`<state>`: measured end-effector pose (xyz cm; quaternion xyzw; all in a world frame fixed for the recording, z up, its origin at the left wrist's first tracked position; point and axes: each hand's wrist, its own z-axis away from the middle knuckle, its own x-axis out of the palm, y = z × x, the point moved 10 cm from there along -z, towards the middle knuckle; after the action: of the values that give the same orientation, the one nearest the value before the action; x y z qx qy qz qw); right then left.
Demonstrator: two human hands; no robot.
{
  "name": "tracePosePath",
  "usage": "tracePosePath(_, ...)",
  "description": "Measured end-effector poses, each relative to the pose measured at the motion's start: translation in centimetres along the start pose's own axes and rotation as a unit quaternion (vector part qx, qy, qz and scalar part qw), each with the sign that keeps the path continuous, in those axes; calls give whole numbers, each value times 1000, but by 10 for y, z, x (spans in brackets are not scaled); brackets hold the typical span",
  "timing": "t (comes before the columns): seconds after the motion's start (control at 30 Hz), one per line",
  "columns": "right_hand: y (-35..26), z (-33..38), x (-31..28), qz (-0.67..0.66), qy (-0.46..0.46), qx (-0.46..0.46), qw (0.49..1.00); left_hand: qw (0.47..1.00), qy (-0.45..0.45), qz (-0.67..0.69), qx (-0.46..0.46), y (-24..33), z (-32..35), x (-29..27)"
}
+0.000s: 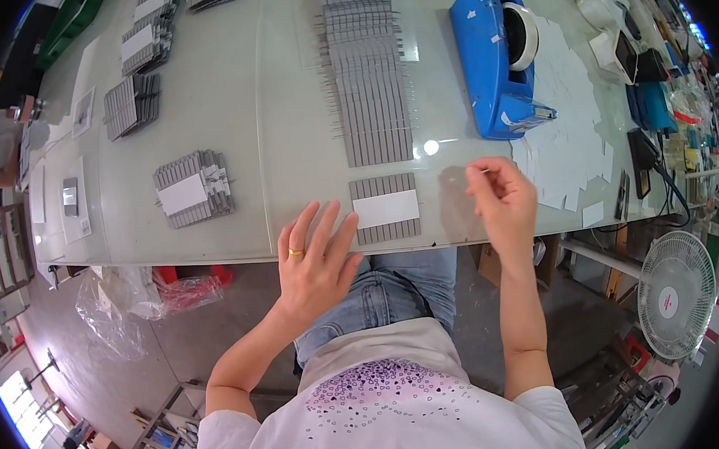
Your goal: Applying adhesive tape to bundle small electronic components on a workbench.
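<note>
- The surface (287, 146) is a pale, glossy worktop running across the upper half of the view; the person sits at its near edge.
- A long row of grey strips (366, 74) runs away from the person up the middle, each strip lying crosswise.
- A blue tape dispenser (494, 56) stands to the right of the row, with a white roll in it.
- Another grey bundle (194, 188) with a white label lies well to the left.
- The small bundle (385, 208) lies near the edge, between the hands; its strips stand upright in the view and a white label crosses them left to right.
- The left hand (316, 265) lies flat, fingers spread wide, the fingertips just touching the small bundle's left side; it is the nearer hand.
- The right hand (501, 198) hangs just right of the small bundle, apart from it, fingers pinched narrow; whether they hold a bit of tape I cannot tell.
</note>
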<state>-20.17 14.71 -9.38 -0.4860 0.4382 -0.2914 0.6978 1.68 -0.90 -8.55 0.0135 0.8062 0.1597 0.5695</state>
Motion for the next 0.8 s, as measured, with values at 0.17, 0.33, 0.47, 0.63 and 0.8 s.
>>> tracePosePath(0.17,-39,-14,-66,41,164,-142,975,996,82,16,42,8,7,-24)
tracePosePath(0.33,-72,-45,-90,191,180,-205,943,974,186,107,69,43,-24,-61)
tracePosePath(0.47,-69,-75,-81,150,89,-157,972,881,67,464,-68,60,-103,-7)
tracePosePath(0.63,-72,-50,-86,74,90,-208,971,419,-126,819,-373,114,-146,109)
tracePosePath(0.8,-46,-14,-89,14,68,-169,983,309,-110,851,-410,121,-161,125)
